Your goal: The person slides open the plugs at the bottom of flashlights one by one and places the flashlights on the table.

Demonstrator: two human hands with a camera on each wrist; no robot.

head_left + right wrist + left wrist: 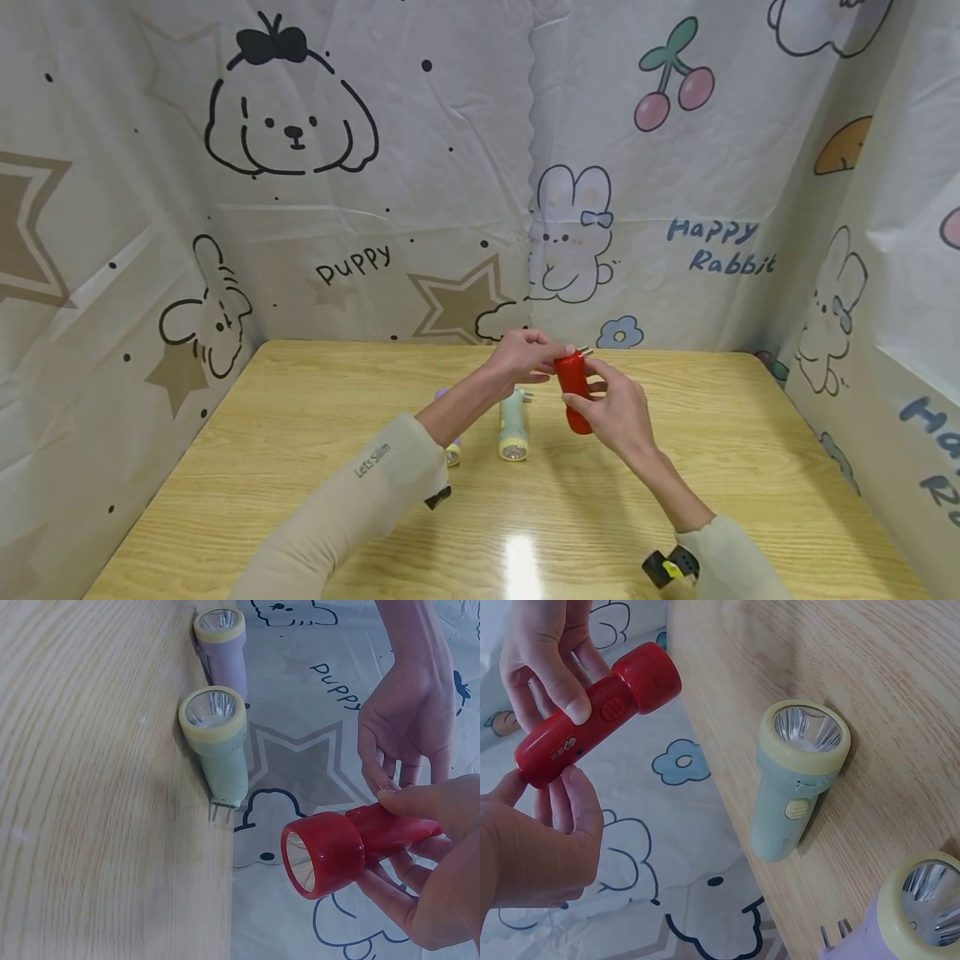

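A red flashlight (573, 385) is held up over the table's far part, its lamp head toward me and two metal prongs (586, 351) jutting out at its tail. My right hand (618, 408) grips its body, thumb on the near side by the switch (614, 709). With fingertips and thumb, my left hand (525, 354) pinches the tail end. Below the left wrist a mint-green flashlight (513, 425) with a yellow rim lies on the table, prongs out at its far end. Left of it a purple flashlight (226, 664) is partly hidden by my left forearm in the head view.
The wooden table (337, 392) meets printed cloth walls at the back and both sides; the back cloth (450, 167) hangs just beyond the far edge. A black strap with a small device (663, 568) sits at my right wrist.
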